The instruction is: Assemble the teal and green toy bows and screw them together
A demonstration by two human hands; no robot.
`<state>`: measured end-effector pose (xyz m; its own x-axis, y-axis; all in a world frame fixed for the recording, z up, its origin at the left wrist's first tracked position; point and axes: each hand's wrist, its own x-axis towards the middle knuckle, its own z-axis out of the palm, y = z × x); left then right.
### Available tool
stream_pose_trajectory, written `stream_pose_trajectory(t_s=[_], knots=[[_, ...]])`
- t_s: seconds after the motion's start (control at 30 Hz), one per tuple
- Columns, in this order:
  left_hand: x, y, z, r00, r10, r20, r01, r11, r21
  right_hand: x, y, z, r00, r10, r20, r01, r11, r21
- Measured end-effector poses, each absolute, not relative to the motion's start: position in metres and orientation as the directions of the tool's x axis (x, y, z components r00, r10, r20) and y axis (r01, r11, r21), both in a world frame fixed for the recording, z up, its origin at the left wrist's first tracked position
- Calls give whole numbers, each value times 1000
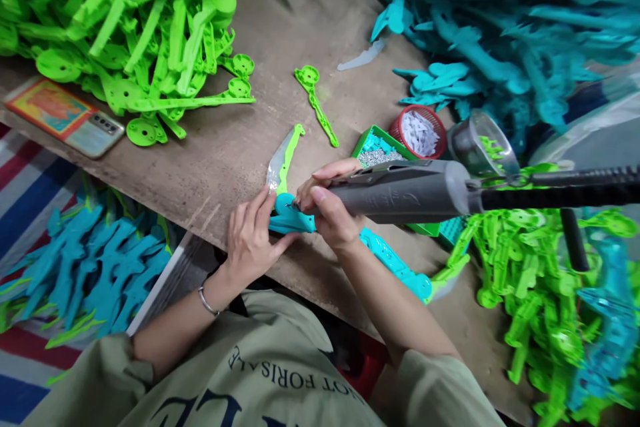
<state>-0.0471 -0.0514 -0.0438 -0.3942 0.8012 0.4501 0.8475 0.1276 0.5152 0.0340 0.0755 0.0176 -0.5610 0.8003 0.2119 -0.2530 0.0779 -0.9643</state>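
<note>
My left hand [253, 230] grips a teal plastic handle [293, 219] between fingers and thumb, low against the table. From the handle's top a toy knife blade [281, 159] sticks out, silvery with a bright green edge. My right hand [334, 213] is closed round a grey electric screwdriver [405, 192], held nearly level. Its tip meets the teal handle beside my left fingertips; any screw there is too small to make out. Right of my right wrist lies another teal handle [395, 263] with a green and silvery blade.
Heaps of green parts [165, 27] and teal parts [500, 33] cover the back. A green tray [373, 137] of screws, a red basket [419, 130] and a metal bowl [483, 140] stand right. A phone [65, 117] lies left. The screwdriver's dark cord [555, 197] runs right.
</note>
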Motion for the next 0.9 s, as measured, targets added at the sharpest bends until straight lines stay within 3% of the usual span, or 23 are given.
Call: stream_pose_trajectory(t_s=[0.27,0.47,0.6,0.73,0.9], knots=[[-52,-48,-44,-424,721,548,809,29,587,24,86,29,-769,608,198,-150,129,-980],[-52,-50,-44,-466,733,496,784,81,616,18,96,27,-895,413,170,-138,107,-985],[-54,-51,-47,-446,734,512,795,62,604,23,95,21,-795,560,233,-242,59,-968],[-57,-52,-48,-406,751,520,810,32,586,41,100,29,-498,800,334,-363,158,-918],[-59,-55,-41,-373,729,573,818,-33,575,79,119,40,-258,925,279,-210,228,-951]])
